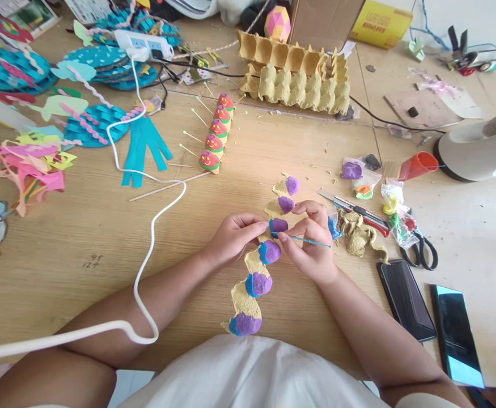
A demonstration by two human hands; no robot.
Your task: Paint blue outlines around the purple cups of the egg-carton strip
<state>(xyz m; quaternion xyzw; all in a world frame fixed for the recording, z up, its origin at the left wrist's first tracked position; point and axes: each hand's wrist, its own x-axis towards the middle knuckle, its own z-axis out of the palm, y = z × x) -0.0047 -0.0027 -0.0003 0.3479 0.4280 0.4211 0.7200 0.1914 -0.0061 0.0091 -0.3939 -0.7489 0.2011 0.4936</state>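
A wavy strip of egg carton (248, 298) lies slantwise in front of me, its bumps covered with purple clay (259, 283) and most of them also edged with blue clay. My left hand (240, 235) pinches the strip's left edge near the middle, thumb beside a blue patch. In my right hand (311, 243) a thin blue stick (309, 241) is held between thumb and fingers, its tip at the third bump from the top. The two bumps farthest from me show purple only. A finished-looking row of red and green bumps (216, 136) with faces and pins stands beyond.
A white cable (145, 266) loops across the left side. Blue woven paper pieces (94, 124) and paper scraps (30, 170) lie left. Egg cartons (299, 85) stand behind. At right are a cutter (358, 211), scissors (424, 252), clay bags and two phones (405, 300).
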